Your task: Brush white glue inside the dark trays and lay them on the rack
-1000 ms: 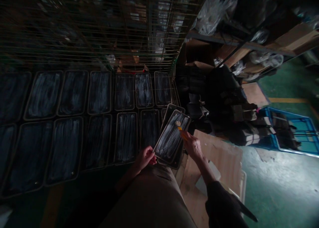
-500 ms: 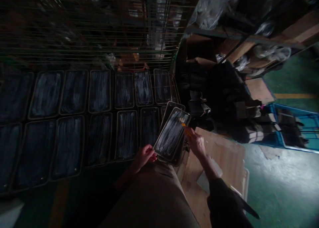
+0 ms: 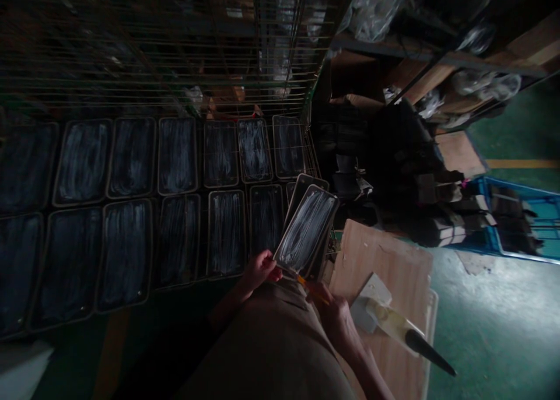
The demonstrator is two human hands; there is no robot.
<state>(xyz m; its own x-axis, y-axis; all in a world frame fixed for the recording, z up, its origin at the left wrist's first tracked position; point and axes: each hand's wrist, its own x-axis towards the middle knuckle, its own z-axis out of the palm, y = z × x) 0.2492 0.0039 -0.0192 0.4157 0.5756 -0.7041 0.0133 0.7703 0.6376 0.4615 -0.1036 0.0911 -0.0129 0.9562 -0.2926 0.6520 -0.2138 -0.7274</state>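
1. Looking down, we see the left hand (image 3: 261,267) pinching the lower corner of a panel (image 3: 307,230) between thumb and fingers, so that the panel stands tilted above the lap.
2. The panel is a dark rectangle with rounded corners and a thin pale rim. Its face is covered in white, streaky strokes that run lengthwise.
3. The right hand (image 3: 338,324) is closed around the orange handle of a thin brush (image 3: 312,288). The brush tip lies at the panel's lower edge, just beside the left thumb, and we cannot tell whether it touches.
4. The light is too dim for us to read any mark on the panel.
5. A second panel (image 3: 305,182) of the same shape sits right behind the held one, with its top end showing above it.
6. To the left, two rows of like panels (image 3: 177,155) lie side by side, all dark and streaked white. A wire cage (image 3: 175,50) of thin metal rods stands behind them.
7. To the right, a pale wooden board (image 3: 385,254) with visible grain bears a white-bladed tool (image 3: 394,324) with a black handle. Farther off, a blue crate (image 3: 525,199) sits on the green floor (image 3: 490,330).
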